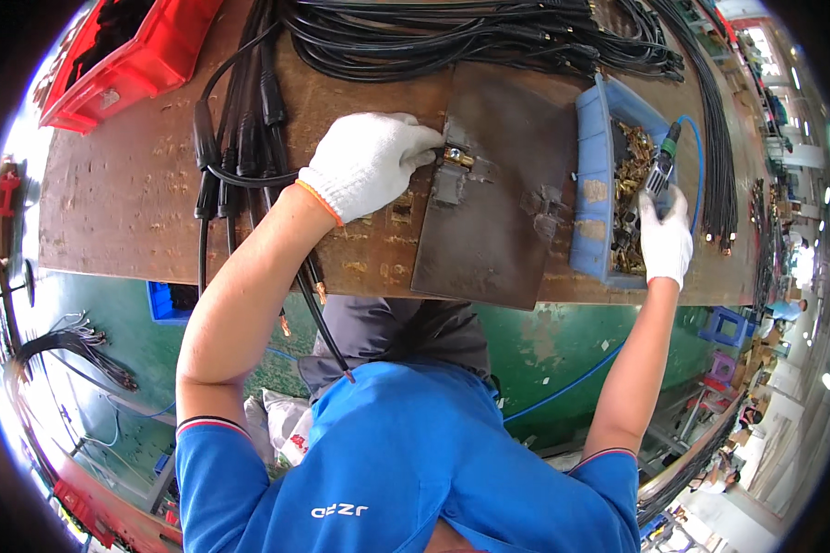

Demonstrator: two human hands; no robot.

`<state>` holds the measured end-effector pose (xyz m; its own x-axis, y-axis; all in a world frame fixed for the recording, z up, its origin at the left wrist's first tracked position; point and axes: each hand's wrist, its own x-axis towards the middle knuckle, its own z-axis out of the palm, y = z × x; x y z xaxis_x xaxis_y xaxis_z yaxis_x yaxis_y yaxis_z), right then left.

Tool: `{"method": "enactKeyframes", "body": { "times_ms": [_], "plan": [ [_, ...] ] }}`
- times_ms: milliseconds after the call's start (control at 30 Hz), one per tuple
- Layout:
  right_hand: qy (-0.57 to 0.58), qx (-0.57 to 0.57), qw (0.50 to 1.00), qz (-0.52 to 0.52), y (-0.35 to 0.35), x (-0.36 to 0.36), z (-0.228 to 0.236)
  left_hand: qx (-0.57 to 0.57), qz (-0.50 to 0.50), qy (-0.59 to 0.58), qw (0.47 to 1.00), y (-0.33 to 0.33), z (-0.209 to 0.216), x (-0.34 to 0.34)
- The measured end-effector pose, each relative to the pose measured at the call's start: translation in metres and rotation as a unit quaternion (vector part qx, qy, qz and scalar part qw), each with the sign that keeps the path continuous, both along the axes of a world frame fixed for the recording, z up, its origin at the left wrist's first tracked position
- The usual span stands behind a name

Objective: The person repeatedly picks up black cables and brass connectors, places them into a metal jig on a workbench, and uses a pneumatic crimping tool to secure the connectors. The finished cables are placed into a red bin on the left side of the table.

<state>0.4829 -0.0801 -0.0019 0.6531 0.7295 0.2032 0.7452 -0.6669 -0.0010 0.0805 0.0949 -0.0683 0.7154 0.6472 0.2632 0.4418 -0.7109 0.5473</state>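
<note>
My left hand (364, 164), in a white knitted glove with an orange cuff edge, reaches over a dark flat plate (489, 221) on the bench. Its thumb and fingers are closed at the plate's left edge, pinching a small brass fitting (458, 158). At the right, my right hand (666, 241), also gloved in white, has its fingers around the lower end of a green and silver air tool (662, 164). A blue hose (701, 157) runs from the tool's top. Below the tool stands a blue bin (593, 184) holding many brass parts (632, 157).
Black cables (415, 37) lie bundled along the far side, and more (715, 157) hang at the right. Thick black cables with connectors (240, 138) lie left of my left hand. A red bin (129, 69) stands at the far left. Beneath the bench is a blue crate (168, 304).
</note>
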Motion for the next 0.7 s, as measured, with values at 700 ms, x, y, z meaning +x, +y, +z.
{"method": "enactKeyframes", "body": {
  "times_ms": [700],
  "plan": [
    [0.79,0.442,0.309,0.291,0.058,-0.036,0.052,-0.001,0.012,0.045,0.999,-0.004,0.008,-0.001]
  ]
}}
